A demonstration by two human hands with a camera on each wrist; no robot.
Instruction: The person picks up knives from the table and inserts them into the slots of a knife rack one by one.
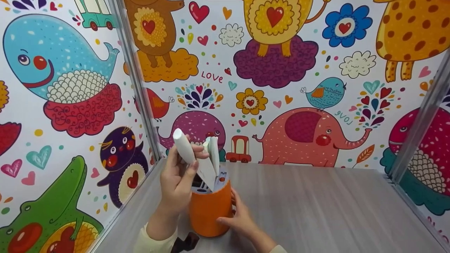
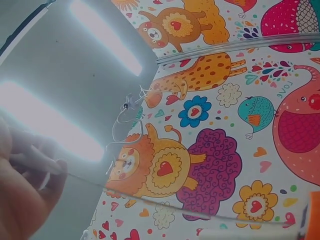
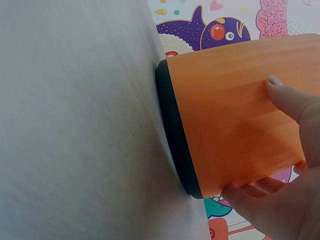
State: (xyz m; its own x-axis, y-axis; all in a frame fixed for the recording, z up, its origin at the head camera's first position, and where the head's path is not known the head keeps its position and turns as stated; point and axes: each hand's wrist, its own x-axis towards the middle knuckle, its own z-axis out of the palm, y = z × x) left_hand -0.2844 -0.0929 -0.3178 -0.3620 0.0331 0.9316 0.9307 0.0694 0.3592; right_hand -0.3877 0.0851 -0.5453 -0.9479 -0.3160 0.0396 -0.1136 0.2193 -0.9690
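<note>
My left hand (image 1: 179,179) holds a white knife (image 1: 183,146) by its handle, fingers and thumb curled round it. The pale blade slants down to the grey slotted top of an orange knife block (image 1: 210,214); whether its tip is inside a slot I cannot tell. In the left wrist view the blade appears edge-on as a thin line running from the left hand (image 2: 30,185). Another white handle (image 1: 213,149) stands up from the block. My right hand (image 1: 240,216) grips the block's side, thumb in front, fingers behind; the right wrist view shows the block's dark base (image 3: 175,130) at the tabletop.
The block stands on a grey wood-grain table (image 1: 309,203). A dark brown object (image 1: 188,242) lies by the left sleeve, partly hidden. Cartoon-printed panels (image 1: 246,123) enclose the back and sides, joined by metal corner posts (image 1: 139,84).
</note>
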